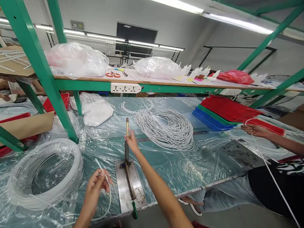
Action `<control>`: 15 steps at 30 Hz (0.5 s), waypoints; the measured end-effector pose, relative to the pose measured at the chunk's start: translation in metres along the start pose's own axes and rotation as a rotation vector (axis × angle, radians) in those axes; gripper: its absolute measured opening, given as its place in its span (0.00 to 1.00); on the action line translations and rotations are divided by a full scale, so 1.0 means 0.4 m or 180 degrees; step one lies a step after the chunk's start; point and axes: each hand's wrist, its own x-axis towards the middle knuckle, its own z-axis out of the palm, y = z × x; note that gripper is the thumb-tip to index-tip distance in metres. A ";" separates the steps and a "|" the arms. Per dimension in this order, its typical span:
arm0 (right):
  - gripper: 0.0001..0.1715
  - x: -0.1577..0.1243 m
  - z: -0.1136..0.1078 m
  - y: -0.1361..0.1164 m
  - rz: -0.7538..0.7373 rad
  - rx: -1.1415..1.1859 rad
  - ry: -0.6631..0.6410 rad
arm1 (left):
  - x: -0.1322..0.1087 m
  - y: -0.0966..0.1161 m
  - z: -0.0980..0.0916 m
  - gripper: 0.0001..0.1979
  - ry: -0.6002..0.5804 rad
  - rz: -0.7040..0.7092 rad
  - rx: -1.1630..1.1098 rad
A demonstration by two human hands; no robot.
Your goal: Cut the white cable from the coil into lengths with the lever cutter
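My left hand (98, 182) pinches a thin white cable (109, 201) close to its end, which points up and left above the fingers. The rest of the cable curves down beneath the wrist. My right hand (132, 142) is closed at an upright metal lever (126, 150) with a brass-coloured top. The lever rises from a flat metal base plate (122, 193) at the table's near edge. A green handle (134, 210) sticks out at the plate's front. Left of my left hand lies a large coil of white cable (74, 164).
Plastic sheeting covers the table (170, 165). Behind the lever lies a heap of looped white cables (163, 128). Red, green and blue trays (214, 118) are stacked to the right. A co-worker's hand (254, 130) holds a white cable there. Green posts (63, 113) carry a shelf above.
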 end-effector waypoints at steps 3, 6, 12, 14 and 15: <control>0.41 -0.189 0.021 0.085 0.0270 -0.0171 -0.1775 | 0.014 0.063 -0.007 0.20 0.0164 0.0295 -0.0568; 0.47 -0.375 0.061 0.149 0.0701 -0.0166 -0.3359 | 0.044 0.101 0.022 0.18 0.0295 0.0561 -0.0927; 0.37 -0.540 0.024 0.079 0.0112 0.0247 -0.2002 | 0.052 0.047 0.131 0.33 -0.0701 0.0223 -0.0488; 0.34 -0.539 -0.053 0.031 0.0023 0.0356 -0.1108 | 0.020 -0.010 0.137 0.33 -0.1695 -0.0205 0.0095; 0.32 -0.531 -0.101 0.010 -0.0026 0.0394 -0.0685 | 0.001 -0.040 0.130 0.32 -0.2245 -0.0503 0.0371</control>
